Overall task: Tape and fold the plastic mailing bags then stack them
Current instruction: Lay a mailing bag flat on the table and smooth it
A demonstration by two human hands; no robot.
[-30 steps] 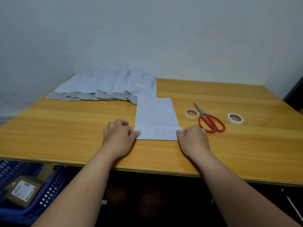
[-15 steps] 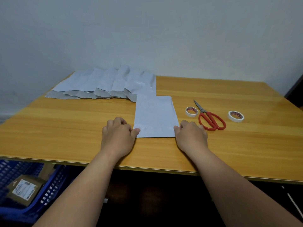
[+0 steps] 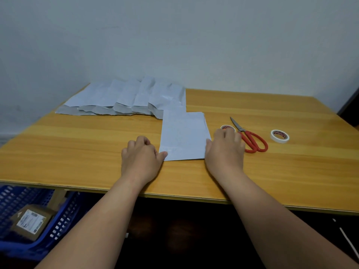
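Note:
A white plastic mailing bag [image 3: 184,135] lies flat on the wooden table [image 3: 77,152], its near end folded over. My left hand [image 3: 141,158] has curled fingers and pins the bag's near left corner with its thumb. My right hand [image 3: 225,150] sits at the bag's right edge, thumb against it, with loose fingers reaching over a small tape roll [image 3: 227,127]. Several more white bags [image 3: 124,98] lie overlapped in a row at the back left. A second tape roll [image 3: 279,135] sits further right.
Red-handled scissors [image 3: 250,138] lie between the two tape rolls, just right of my right hand. Below the table's near left edge stands a blue crate [image 3: 23,202] holding a cardboard parcel [image 3: 31,222]. A wall runs close behind the table.
The bag's near flap has been pressed flat. My right hand slid away from the bag's near right corner, up and right onto the tape roll. My left hand stayed at the left corner.

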